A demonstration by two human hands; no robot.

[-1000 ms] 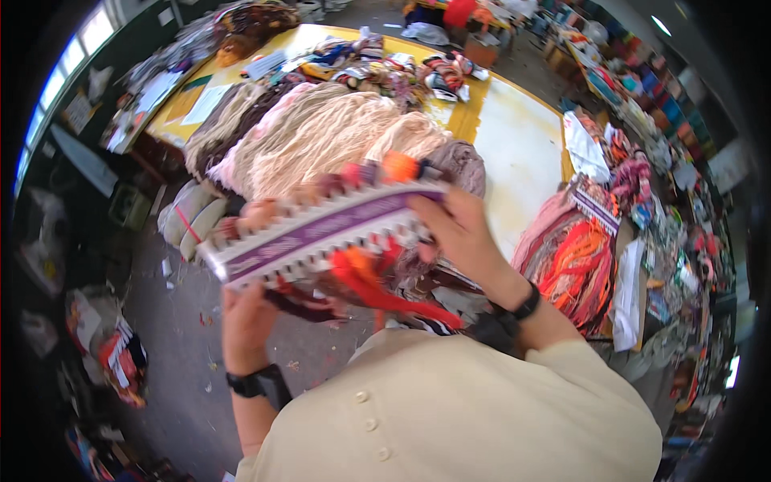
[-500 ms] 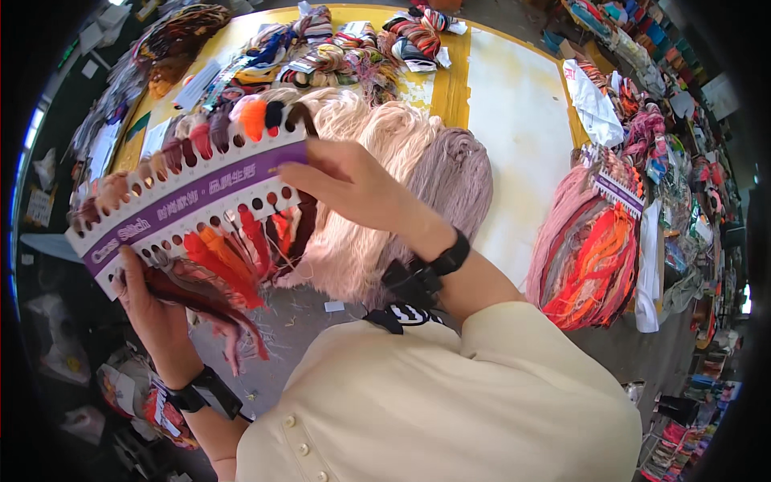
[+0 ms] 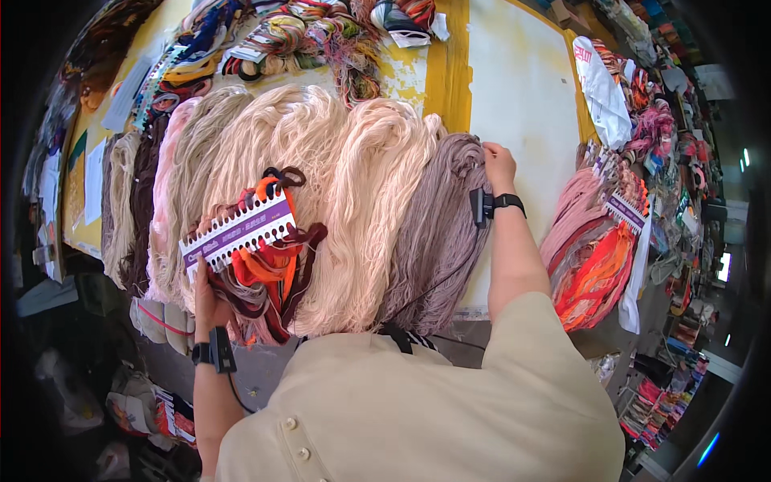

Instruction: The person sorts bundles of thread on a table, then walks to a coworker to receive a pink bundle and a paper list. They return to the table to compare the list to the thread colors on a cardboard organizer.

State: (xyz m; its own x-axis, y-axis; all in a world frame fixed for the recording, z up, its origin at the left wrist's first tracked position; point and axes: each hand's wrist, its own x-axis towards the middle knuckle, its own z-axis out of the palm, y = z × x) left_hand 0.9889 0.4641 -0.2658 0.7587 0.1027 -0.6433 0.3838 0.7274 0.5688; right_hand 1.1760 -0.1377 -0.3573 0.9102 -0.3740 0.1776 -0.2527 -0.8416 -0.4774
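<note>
My left hand (image 3: pixel 210 304) is closed on the lower left end of a white-and-purple punched thread card (image 3: pixel 241 230). Red, orange, brown and pink thread bundles hang from the card's holes, and it is held over pale pink yarn hanks (image 3: pixel 365 217) spread on the table. Further right, my right hand (image 3: pixel 499 165) has its fingers closed at the upper right edge of a greyish-mauve yarn hank (image 3: pixel 438 233); the fingertips are partly hidden there.
A second thread card (image 3: pixel 626 213) with pink and red-orange bundles hangs at the table's right side, beside a white cloth (image 3: pixel 601 95). Multicoloured skeins (image 3: pixel 277 36) lie at the back. Dark brown hanks (image 3: pixel 147 193) lie on the left, and a white board (image 3: pixel 522 88) covers the table's right part.
My right hand has left the thread card and moved right to the mauve hank. My left hand has brought the card lower and to the right, over the pale pink hanks.
</note>
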